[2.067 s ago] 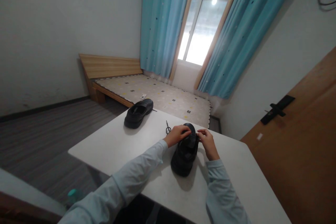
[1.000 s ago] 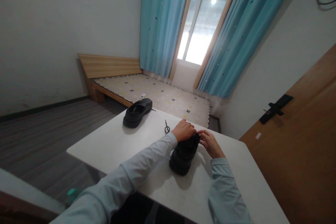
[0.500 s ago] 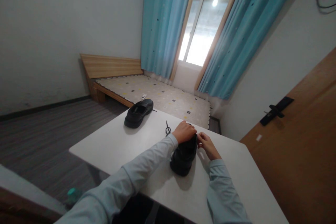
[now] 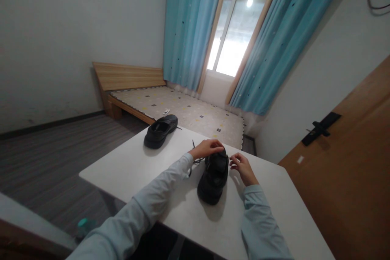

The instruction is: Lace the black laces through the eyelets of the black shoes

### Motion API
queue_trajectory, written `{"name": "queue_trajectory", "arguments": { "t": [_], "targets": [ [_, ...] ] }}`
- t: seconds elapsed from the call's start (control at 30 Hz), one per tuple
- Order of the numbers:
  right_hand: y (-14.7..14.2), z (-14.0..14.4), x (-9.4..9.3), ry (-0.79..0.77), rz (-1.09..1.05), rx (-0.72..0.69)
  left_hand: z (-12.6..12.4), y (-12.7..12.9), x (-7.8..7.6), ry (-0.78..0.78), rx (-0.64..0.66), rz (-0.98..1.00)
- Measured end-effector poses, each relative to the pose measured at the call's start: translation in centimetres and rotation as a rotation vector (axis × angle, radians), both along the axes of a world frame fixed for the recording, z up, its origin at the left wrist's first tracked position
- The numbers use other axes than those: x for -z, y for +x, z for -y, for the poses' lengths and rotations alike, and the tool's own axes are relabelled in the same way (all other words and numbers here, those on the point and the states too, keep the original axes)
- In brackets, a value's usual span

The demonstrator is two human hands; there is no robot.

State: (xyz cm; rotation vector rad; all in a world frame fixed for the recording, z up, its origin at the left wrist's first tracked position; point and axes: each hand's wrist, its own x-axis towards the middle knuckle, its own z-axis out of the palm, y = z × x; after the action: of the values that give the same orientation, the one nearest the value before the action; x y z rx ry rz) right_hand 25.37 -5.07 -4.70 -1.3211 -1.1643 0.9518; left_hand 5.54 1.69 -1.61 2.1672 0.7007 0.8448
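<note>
On the white table before you stands the black shoe, toe away. Your left hand has shifted off its opening, apparently easing access; whether it grips, I can't tell. Your right hand pinches a lace end; more loose lace now shows leftward.

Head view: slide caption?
Black lace-up shoe on white table: left hand at its front, right hand pinching its lace.

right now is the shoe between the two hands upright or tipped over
Upright: the black shoe sits sole-down on the white table, open side facing up.
</note>
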Motion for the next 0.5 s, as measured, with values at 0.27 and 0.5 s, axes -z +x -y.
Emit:
{"name": "queue_trajectory", "arguments": {
  "t": [0.27,0.5],
  "targets": [
    [0.0,-0.5,0.5,0.058,-0.071,0.094,-2.4,-3.5,2.1,-0.028,-0.681,-0.254],
    [0.6,-0.7,0.7,0.132,-0.141,0.204,-2.4,-4.7,4.6,0.016,-0.895,-0.601]
  ]
}}
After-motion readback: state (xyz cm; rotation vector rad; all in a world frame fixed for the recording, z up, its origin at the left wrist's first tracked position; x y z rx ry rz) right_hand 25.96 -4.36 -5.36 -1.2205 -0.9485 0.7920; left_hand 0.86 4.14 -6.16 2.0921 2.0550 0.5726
